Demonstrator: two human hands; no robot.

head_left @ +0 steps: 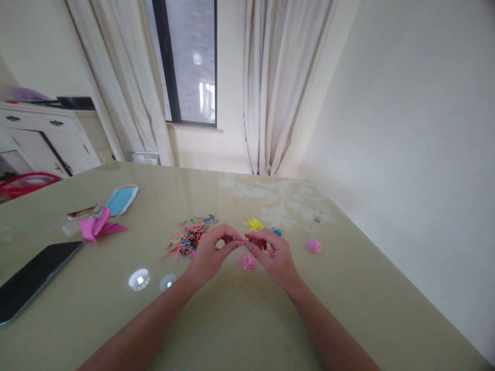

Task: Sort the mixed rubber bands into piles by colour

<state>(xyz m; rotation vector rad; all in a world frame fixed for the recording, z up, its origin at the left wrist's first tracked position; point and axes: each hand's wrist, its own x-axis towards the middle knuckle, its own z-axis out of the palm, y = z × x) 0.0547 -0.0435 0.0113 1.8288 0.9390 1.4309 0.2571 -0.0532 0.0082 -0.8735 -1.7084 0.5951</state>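
Where the left hand (207, 252) and the right hand (276, 257) meet: a small reddish band (241, 241) spans the gap, just above the table (240, 319), and it serves as the centre of the clock below.
Left grip: thumb and forefinger are pinched together at the tips on the small reddish band, with a rounded gap behind the pinch.
Right grip: thumb and forefinger close on the other end of the same band, the remaining fingers curled; a dark bit shows at these tips, too small to identify.
Mixed pile (189, 241): many-coloured bands lie loosely heaped at nine o'clock, just beside the left hand and partly hidden by it.
Yellow bands (253, 224): a small heap at one o'clock, just beyond the right hand.
Blue bands (277, 232): a little cluster between two and three o'clock, near the right knuckles.
Orange bands (270, 253): towards four o'clock, mostly covered by the right hand.
Pink bands (248, 263): a loose clump at six o'clock, near the right thumb.
Pink lump (313, 246): at three o'clock, apart from the right hand.
Phone (36, 275): dark side up, between eight and nine o'clock, well apart.
Face mask (121, 200): towards ten o'clock, beyond pink folded paper (96, 226).
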